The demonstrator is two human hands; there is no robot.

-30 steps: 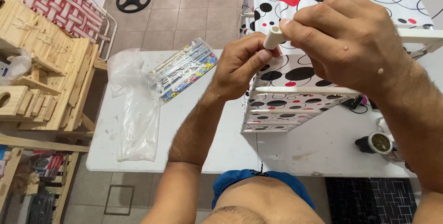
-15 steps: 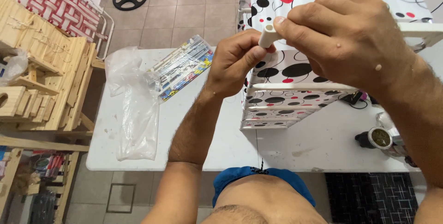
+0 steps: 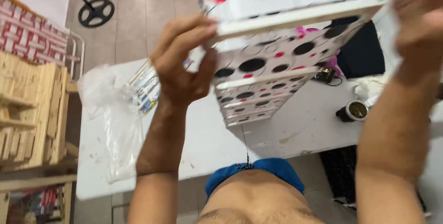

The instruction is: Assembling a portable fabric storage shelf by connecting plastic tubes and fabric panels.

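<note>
The white rack with fabric shelves printed in black and red dots (image 3: pixel 272 74) stood on the white bench (image 3: pixel 203 136) and rose toward the camera, its long axis running from about 7 o'clock near the bench up to 1 o'clock at the top of the view. Its uppermost white frame bar (image 3: pixel 295 18) lay nearly level between the two hands. The left hand (image 3: pixel 184 64) sat at the bar's 9 o'clock end, fingers (image 3: pixel 191 27) clamped over the bar's tip with the thumb pressing from beneath. The right hand (image 3: pixel 415 11) was at the 3 o'clock end, raised and partly cut off by the edge of the view, fingers curled around that corner; how tightly could not be told. Both forearms reached steeply upward. At 8 o'clock from the left hand lay a clear plastic bag (image 3: pixel 115 122) beside a flat printed packet (image 3: pixel 145 87).
</note>
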